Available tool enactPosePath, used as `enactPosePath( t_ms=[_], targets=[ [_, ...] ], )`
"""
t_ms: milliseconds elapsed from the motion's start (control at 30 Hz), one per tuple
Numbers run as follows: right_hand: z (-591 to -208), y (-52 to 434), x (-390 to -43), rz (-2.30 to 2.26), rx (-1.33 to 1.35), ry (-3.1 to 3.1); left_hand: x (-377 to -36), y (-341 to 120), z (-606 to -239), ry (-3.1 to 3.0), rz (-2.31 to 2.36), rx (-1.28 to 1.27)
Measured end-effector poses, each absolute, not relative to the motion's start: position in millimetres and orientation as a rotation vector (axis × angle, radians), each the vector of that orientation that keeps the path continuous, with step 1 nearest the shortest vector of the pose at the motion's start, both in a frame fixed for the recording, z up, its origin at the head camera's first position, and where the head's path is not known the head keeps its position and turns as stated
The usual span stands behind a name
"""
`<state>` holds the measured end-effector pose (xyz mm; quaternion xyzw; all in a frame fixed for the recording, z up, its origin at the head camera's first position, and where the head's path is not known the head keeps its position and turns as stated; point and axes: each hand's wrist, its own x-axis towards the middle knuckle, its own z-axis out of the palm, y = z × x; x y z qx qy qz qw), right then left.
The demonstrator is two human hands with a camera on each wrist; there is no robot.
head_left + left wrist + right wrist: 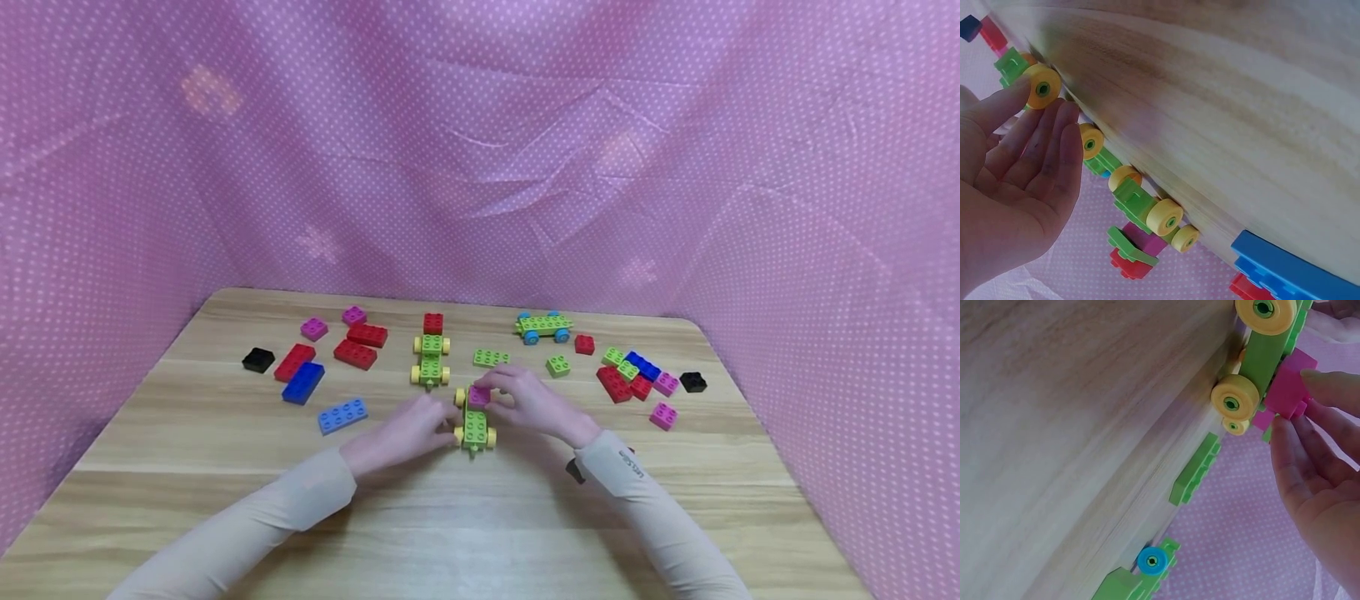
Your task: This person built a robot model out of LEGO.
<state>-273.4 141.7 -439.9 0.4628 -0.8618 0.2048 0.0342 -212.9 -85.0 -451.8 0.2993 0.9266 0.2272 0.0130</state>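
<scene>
Bricks at left edge: black plastic block (258,360) outermost on the pale wood-grain surface (450,533), then a long red plastic brick (295,362) next to a dark blue oblong plastic brick (303,382).
Light blue eight-studded plastic brick (342,416): lay near the left wrist.
Left hand (405,429): its grip was curled at the left side of the low lime-green plastic car (476,427), thumb against the near round yellow plastic wheel (1042,89).
Left risk: had that grip slackened, the car could have rolled or swung, being on wheels.
Farther yellow-wheeled plastic car (431,367): stood just beyond; a forward shove could have bumped the two together.
Lime-green plastic car: stood on the surface between the hands.
Square magenta plastic brick (1285,387): sat at that car's far end; whether fully seated, could not be told.
Right hand (536,406): its grip pinched the magenta brick between thumb and fingertips.
Right risk: off-centre pressure could have seated the brick crooked or tipped the car.
Blue-wheeled lime-green plastic car (544,325): stood far back, well apart.
Dark piece (575,472): lay partly hidden by the right sleeve (648,508), which could have knocked it in a sideways sweep.
</scene>
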Motion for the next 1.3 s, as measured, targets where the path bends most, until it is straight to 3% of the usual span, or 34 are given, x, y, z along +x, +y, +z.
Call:
enactPosePath(
  t_ms=[1300],
  targets=[
    [-433.6, 127.7, -270.4, 0.806, 1.281, -2.786, -213.9, -84.1, -452.5, 2.859, 0.717, 0.829]
  ],
)
